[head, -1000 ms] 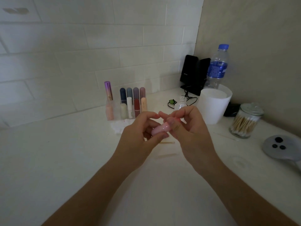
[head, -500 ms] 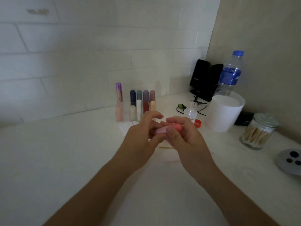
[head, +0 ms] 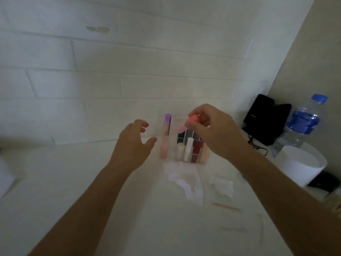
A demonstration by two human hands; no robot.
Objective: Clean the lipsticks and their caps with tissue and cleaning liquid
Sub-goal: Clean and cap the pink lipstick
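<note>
My right hand pinches the pink lipstick above the clear holder; left hand released. Stowing step, I judge: next, tilt it upright into a free slot.

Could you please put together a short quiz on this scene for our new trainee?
1. True or false: the left hand grips a tube.
2. Which hand holds the pink lipstick? A the left, B the right hand, C neither.
3. Fill in: the tissue lies on the counter in front of the clear ____.
Key: 1 false, it is open and holds nothing; 2 B; 3 holder.
</note>
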